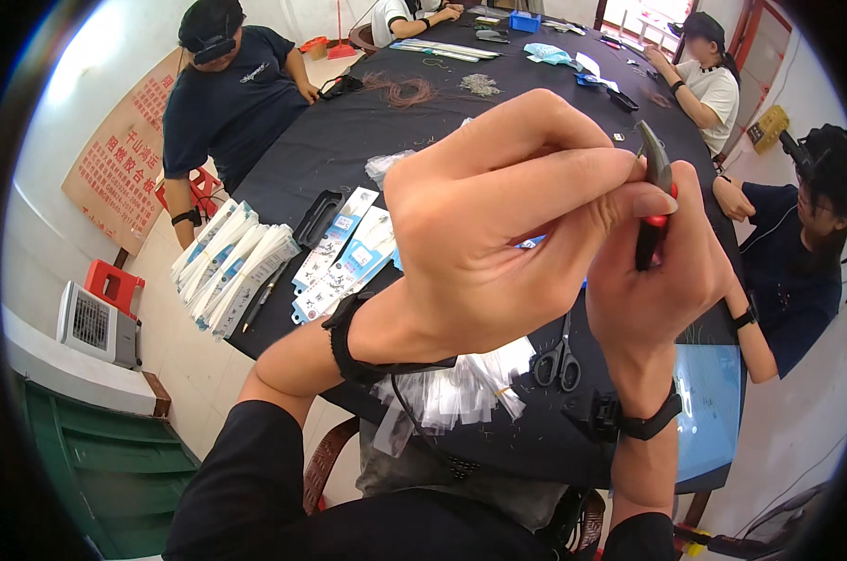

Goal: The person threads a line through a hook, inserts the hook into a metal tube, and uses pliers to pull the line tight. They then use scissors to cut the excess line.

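Observation:
Both of my hands are raised close together above the black-covered table. My right hand is closed around a small pair of pliers with grey metal jaws and red and black handles. The jaws point up. My left hand is closed, its thumb and index fingertip pinched right beside the jaws. Whatever lies between those fingertips is too small or too hidden to make out. Below my hands lie grey-handled scissors and a heap of clear plastic bags.
Bundled paper cards, loose printed cards, a black tray and a pen lie at left. A light-blue sheet covers the right corner. Coiled wire and a blue box sit farther off. Several people work around the table.

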A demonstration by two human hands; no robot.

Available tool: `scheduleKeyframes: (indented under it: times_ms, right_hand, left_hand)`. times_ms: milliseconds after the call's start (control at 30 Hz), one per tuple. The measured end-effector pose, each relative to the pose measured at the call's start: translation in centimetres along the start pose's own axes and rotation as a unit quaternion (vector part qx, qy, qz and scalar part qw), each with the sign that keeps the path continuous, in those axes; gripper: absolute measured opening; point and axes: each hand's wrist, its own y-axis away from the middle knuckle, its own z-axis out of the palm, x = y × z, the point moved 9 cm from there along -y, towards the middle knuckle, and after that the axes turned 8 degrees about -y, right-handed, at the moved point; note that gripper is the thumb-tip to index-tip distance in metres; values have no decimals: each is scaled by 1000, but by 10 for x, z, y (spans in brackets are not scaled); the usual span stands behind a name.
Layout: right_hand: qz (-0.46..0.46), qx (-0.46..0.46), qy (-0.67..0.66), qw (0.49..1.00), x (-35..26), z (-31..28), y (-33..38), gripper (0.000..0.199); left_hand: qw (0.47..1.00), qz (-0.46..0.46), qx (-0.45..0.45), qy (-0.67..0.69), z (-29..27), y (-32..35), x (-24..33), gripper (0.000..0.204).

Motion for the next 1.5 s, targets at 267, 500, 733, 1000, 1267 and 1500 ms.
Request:
scheduleKeyframes:
  times_ms: [267, 500, 733, 1000, 1267, 1500]
  right_hand:
    - [-6, 19, -4, 1000, 0, 1, 1, 18]
    - [8, 2, -1, 1000, 1, 2, 2, 21]
    - [155, -75, -190, 967, 22, 14, 0, 16]
    - [313, -122, -377, 863, 20, 24, 9, 17]
    - [382, -223, -487, 753, 18, 38, 22, 16]
    - [404, -257, -569, 668, 9, 47, 26, 16]
  left_hand:
    - [999, 21, -10, -38, -1, -1, 5, 18]
    - [999, 17, -1, -33, 0, -1, 3, 13]
    - [951, -226, -69, 201, 8, 2, -35, 27]
    - [937, -210, -117, 255, 11, -4, -43, 34]
    - [927, -198, -144, 283, 15, -3, -45, 29]
    - [944, -161, -128, 260, 16, -6, -44, 27]
